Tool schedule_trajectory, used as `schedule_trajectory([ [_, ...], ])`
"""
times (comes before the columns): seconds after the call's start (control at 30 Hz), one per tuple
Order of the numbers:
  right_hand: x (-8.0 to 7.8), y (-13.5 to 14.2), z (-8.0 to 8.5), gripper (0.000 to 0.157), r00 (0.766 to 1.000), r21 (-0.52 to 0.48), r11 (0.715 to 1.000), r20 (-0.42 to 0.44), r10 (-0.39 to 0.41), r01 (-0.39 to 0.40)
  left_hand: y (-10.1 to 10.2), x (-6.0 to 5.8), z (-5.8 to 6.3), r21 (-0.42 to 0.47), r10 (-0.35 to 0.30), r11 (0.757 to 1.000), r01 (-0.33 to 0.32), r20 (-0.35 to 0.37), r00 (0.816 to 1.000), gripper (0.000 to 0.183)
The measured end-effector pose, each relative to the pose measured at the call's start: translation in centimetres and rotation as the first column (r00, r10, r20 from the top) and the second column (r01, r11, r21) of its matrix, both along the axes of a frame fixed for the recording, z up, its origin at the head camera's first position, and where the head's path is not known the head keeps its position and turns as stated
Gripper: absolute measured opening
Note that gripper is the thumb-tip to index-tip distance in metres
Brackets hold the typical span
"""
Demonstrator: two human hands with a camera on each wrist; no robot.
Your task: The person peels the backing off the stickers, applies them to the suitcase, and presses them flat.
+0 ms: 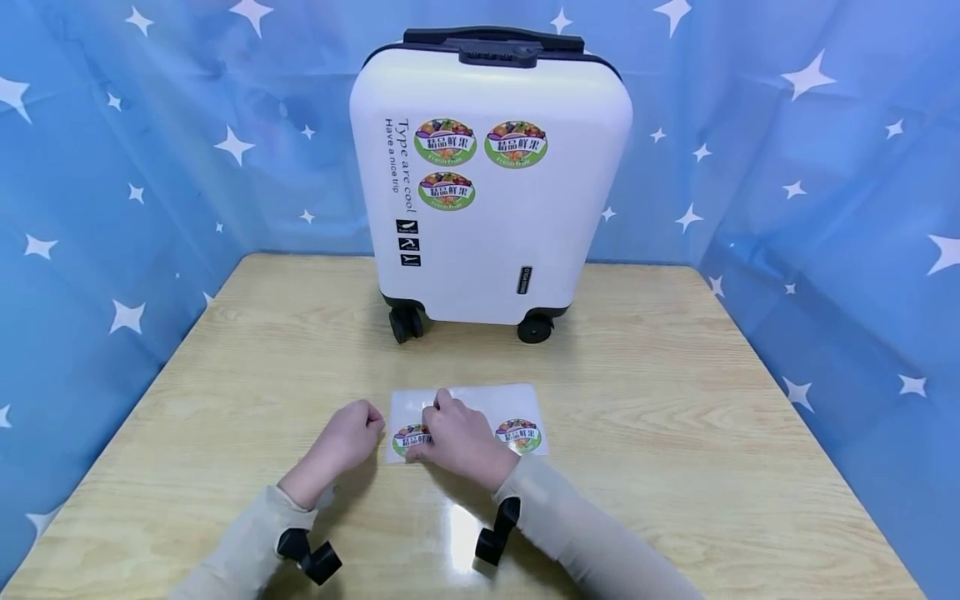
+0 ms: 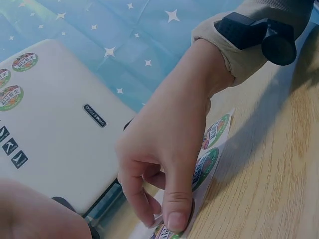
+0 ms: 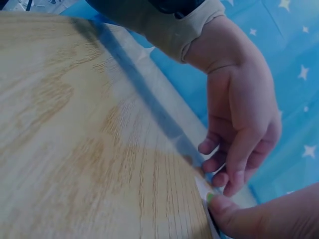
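On the table, a white sticker sheet (image 1: 495, 402) bears oval fruit stickers along its near edge. My right hand (image 1: 461, 442) is over the sheet, its thumb and bent fingers pinching at the leftmost sticker (image 1: 407, 437). In the left wrist view, the right thumb (image 2: 177, 219) presses onto that sticker, while other stickers (image 2: 205, 169) show behind the hand. My left hand (image 1: 348, 437) hovers just left of the sheet; the right wrist view shows its fingers (image 3: 239, 159) loosely curled around nothing. A bit of green edge shows at the right thumb's tip there.
Behind the sheet stands a white suitcase (image 1: 495, 233) on black wheels. Three oval fruit stickers (image 1: 446, 192) are on its upper front, beside printed lettering. A blue star-patterned curtain (image 1: 180, 167) surrounds the wooden table (image 1: 675, 400).
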State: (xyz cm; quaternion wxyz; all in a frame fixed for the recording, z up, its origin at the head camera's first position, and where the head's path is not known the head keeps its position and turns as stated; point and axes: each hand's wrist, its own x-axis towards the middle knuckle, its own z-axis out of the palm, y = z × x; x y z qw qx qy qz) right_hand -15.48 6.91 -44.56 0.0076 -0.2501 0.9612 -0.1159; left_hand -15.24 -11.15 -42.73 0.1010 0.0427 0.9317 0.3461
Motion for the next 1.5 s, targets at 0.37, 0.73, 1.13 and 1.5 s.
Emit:
schedule_trajectory([
  [0.37, -0.2, -0.1, 0.2, 0.058, 0.999, 0.079, 0.997, -0.050, -0.012, 0.016, -0.1, -0.4, 0.0, 0.000, 0.004, 1.000, -0.004, 0.034, 0.999, 0.012],
  [0.73, 0.2, -0.7, 0.1, 0.053, 0.998, 0.132, 0.991, -0.060, -0.002, 0.010, -0.1, 0.0, -0.3, 0.006, 0.010, 1.000, -0.010, 0.036, 0.999, 0.011],
  [1.13, 0.0, 0.1, 0.5, 0.061, 0.999, 0.045, 0.999, -0.050, -0.003, 0.005, 0.6, 0.0, -0.3, 0.090, -0.027, 0.995, 0.033, -0.067, 0.997, 0.007],
  [1.5, 0.0, 0.7, 1.5, 0.065, 0.998, -0.024, 0.998, -0.016, -0.055, 0.054, 1.3, -0.2, 0.2, 0.165, -0.010, 0.986, 0.021, -0.066, 0.998, 0.007],
])
